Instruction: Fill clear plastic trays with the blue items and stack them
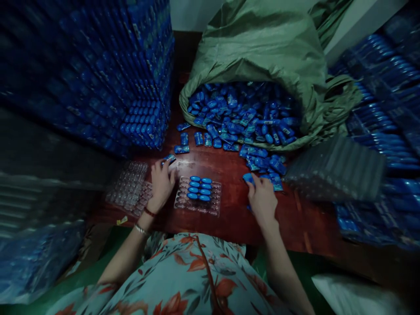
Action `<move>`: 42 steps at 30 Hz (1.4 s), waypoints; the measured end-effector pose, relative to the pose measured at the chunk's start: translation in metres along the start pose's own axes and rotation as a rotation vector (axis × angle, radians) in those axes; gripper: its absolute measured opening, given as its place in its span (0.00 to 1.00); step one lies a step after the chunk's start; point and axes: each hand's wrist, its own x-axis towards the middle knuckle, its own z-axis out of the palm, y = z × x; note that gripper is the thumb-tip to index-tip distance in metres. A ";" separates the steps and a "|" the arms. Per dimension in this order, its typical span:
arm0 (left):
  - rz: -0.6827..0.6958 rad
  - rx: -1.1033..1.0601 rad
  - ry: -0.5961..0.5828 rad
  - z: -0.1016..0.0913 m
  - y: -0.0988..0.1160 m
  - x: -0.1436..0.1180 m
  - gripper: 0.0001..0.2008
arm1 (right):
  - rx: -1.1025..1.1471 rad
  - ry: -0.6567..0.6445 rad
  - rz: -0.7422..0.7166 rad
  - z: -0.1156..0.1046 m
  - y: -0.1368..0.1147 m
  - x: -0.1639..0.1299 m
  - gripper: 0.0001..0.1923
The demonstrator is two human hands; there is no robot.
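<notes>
Two hands point(161, 186) point(264, 201), palms down, astride a tray point(215, 197)

Workshop, stacked blue packs point(144, 118), bulging sack point(262, 48)

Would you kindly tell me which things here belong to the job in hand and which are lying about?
Seemingly in use:
clear plastic celled tray
shiny blue oval pieces
loose shiny blue packets
large olive-green sack

Seemingly lying about:
small yellow scrap
smooth white bundle
</notes>
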 end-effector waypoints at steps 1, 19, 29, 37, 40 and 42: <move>-0.096 0.096 -0.051 0.001 -0.003 0.013 0.20 | -0.031 -0.071 0.031 -0.001 0.010 0.011 0.20; -0.291 -0.595 -0.059 -0.004 -0.028 -0.032 0.18 | 1.251 -0.583 0.258 -0.004 -0.006 -0.008 0.23; -0.433 -0.754 -0.246 -0.051 -0.012 -0.085 0.19 | 0.898 -0.274 -0.176 0.014 -0.066 -0.071 0.09; -0.074 -0.584 -0.169 -0.033 0.015 -0.091 0.12 | 1.072 -0.522 0.054 0.000 -0.057 -0.051 0.16; 0.138 -0.448 -0.193 -0.026 0.015 -0.088 0.12 | 1.212 -0.659 0.180 -0.001 -0.054 -0.053 0.19; 0.220 -0.355 -0.223 -0.024 0.015 -0.086 0.15 | 1.245 -0.709 0.237 -0.004 -0.050 -0.057 0.19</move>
